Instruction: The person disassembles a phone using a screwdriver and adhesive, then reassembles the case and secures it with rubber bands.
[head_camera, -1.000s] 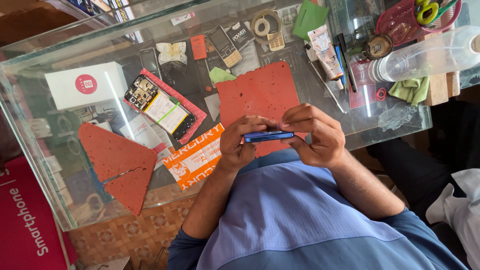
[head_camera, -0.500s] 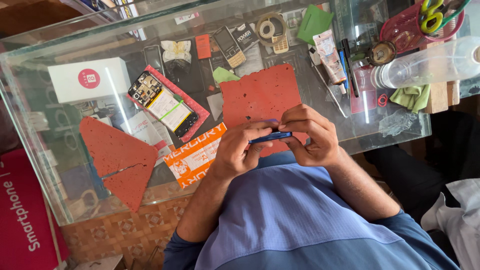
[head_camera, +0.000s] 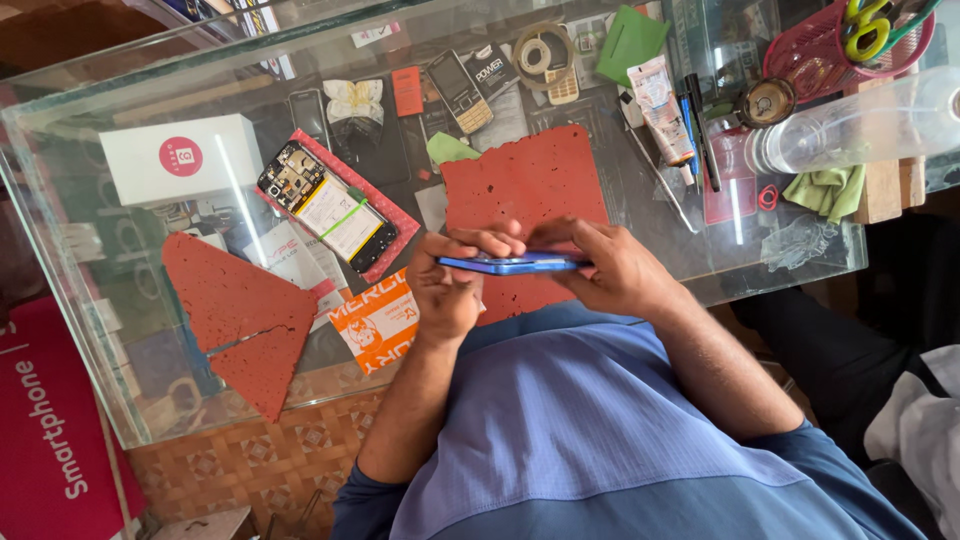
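Observation:
Both my hands hold a thin blue smartphone (head_camera: 512, 264) edge-on, level, just above the near edge of a red pitted mat (head_camera: 525, 185) on the glass counter (head_camera: 120, 330). My left hand (head_camera: 448, 292) grips the phone's left end, fingers curled over its top edge. My right hand (head_camera: 612, 266) pinches the right end with its fingertips. My blue shirt fills the lower part of the view.
An opened phone with its insides bare (head_camera: 327, 204) lies on a pink mat, left of the red mat. A white box (head_camera: 180, 158), a triangular red mat piece (head_camera: 240, 320), a keypad phone (head_camera: 459, 91), a tape roll (head_camera: 543, 52), a clear bottle (head_camera: 850, 125) and a pink basket with scissors (head_camera: 850, 45) crowd the counter.
The phone and both hands have shifted slightly left and toward the mat. My left fingers now curl further over the phone's top edge.

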